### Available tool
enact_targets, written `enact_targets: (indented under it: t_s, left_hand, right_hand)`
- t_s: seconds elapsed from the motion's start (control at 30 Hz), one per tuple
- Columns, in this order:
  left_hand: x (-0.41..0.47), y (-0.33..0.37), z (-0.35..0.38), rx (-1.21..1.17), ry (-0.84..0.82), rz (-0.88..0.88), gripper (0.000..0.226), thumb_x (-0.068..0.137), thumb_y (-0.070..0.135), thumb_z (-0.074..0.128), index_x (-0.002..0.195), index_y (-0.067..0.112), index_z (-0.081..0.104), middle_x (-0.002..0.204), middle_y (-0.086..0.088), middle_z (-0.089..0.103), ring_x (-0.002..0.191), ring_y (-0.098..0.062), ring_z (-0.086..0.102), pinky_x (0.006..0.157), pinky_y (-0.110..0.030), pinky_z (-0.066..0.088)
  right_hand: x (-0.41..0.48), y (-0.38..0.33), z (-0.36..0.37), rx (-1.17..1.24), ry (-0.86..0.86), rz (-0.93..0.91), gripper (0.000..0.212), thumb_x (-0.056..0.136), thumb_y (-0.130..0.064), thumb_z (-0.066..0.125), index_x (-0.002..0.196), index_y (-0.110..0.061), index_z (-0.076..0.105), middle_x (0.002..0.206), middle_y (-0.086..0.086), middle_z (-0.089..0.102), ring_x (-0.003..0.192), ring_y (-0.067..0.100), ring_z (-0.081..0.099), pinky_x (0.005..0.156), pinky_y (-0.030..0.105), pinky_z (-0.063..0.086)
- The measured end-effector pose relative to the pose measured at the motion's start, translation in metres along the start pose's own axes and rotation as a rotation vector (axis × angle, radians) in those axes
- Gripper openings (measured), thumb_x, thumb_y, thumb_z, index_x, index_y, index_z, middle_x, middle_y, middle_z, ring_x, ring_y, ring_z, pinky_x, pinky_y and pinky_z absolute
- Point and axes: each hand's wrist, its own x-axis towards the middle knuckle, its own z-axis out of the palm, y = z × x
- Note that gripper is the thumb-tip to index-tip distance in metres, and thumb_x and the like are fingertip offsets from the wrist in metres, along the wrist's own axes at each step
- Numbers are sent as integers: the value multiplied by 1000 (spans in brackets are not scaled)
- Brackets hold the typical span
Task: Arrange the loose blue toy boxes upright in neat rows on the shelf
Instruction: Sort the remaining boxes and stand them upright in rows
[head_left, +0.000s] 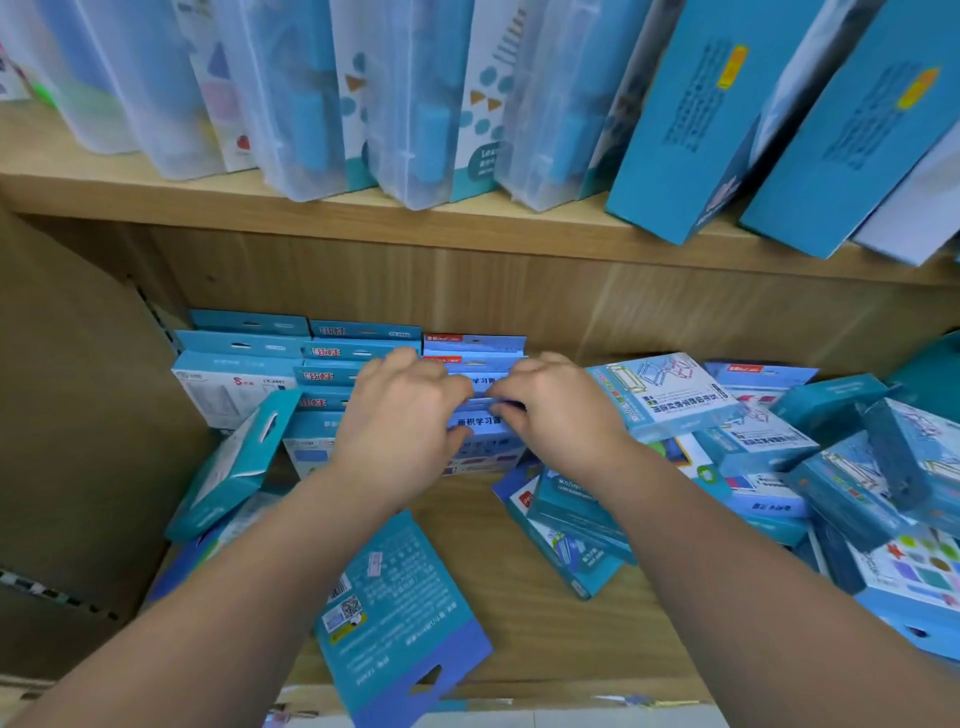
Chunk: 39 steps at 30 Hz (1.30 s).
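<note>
Left hand (400, 415) and right hand (563, 415) are both gripping the front upright blue toy box (485, 423) on the wooden shelf (649, 623) — hands are covering its upper corners; lower print too blurred to read.

The lower shelf (457, 530) and the upper shelf (363, 218) were finished in a pale wood grain, smooth and matt, as was the back panel (519, 296). The blue toy boxes (249, 343) at the far left were made of thin printed card with a faint sheen. The same card was shown by the middle box (483, 423), the loose pile (670, 395) at the right and the flat box (395, 613) at the near edge. On the upper shelf, cases (291, 104) of frosted, translucent plastic were ranged, with large boxes (691, 130) of matt blue card to their right. A panel (78, 415) of what looked like plain brown cardboard, dull and unprinted, was seen at the left.
</note>
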Motion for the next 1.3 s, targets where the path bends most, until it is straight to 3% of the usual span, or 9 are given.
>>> enact_targets:
  t_s: [0.23, 0.37, 0.7, 0.8, 0.93, 1.03, 1.1, 1.2, 1.3]
  left_hand:
    - [6, 6, 7, 144, 52, 23, 32, 58, 30, 83, 84, 15, 71, 78, -2, 62, 82, -30, 54, 71, -39, 39]
    - [11, 5, 12, 144, 25, -21, 48, 59, 26, 89, 100, 13, 68, 95, -9, 59, 89, -34, 54, 74, -44, 42]
    - [3, 10, 30, 155, 87, 21, 35, 65, 6, 80, 96, 13, 67, 93, -10, 56, 85, -34, 50, 72, -44, 32]
    - [-8, 17, 27, 159, 148, 36, 30, 68, 15, 78, 97, 14, 68, 98, -10, 58, 88, -34, 51, 75, -44, 29]
    - [-27, 37, 20, 24, 247, 110, 23, 79, 26, 68, 97, 13, 70, 102, -9, 62, 90, -35, 55, 75, -44, 36]
    - [-46, 59, 28, -235, 29, 159, 37, 86, 35, 54, 113, 14, 68, 108, -8, 61, 90, -34, 62, 76, -43, 52]
    - [-58, 73, 37, -318, -183, 92, 53, 86, 43, 50, 134, 21, 58, 126, -6, 57, 106, -31, 63, 87, -44, 55]
    - [-66, 89, 50, -390, -362, -37, 69, 90, 47, 56, 154, 37, 31, 153, -5, 38, 137, -26, 46, 111, -38, 41]
    - [-67, 105, 55, -450, -360, -115, 78, 90, 46, 64, 155, 43, 21, 160, -7, 33, 145, -24, 36, 116, -28, 27]
  right_hand:
    - [-54, 5, -14, 23, 297, 109, 23, 85, -27, 72, 105, -17, 73, 90, 0, 65, 86, 25, 60, 76, 35, 51]
    - [-114, 5, -3, -106, 306, 88, 19, 92, -29, 63, 80, -16, 70, 73, 0, 63, 71, 26, 64, 58, 36, 53]
    - [-159, -3, 27, -229, 348, 2, 20, 90, -25, 66, 72, -16, 68, 73, 1, 62, 67, 26, 56, 60, 37, 51]
    - [-178, 0, 45, -201, 205, 73, 17, 82, -31, 65, 88, -18, 74, 86, -2, 69, 78, 24, 62, 65, 35, 56]
    - [-195, 2, 54, -186, 87, 83, 47, 77, -37, 62, 119, -18, 71, 117, -4, 69, 98, 22, 64, 81, 35, 54]
    - [-201, 4, 58, -240, 31, 105, 56, 79, -41, 59, 130, -21, 63, 124, -6, 64, 103, 22, 60, 85, 37, 49]
    - [-202, 12, 56, -267, 39, 146, 55, 79, -41, 63, 130, -22, 62, 110, -4, 64, 98, 24, 59, 83, 40, 49]
    - [-206, 36, 51, -302, 40, 181, 48, 78, -41, 74, 123, -28, 67, 84, -5, 63, 83, 26, 59, 77, 41, 46]
    - [-216, 50, 49, -333, -17, 150, 55, 73, -34, 81, 126, -32, 67, 83, -8, 69, 82, 25, 57, 75, 38, 35]
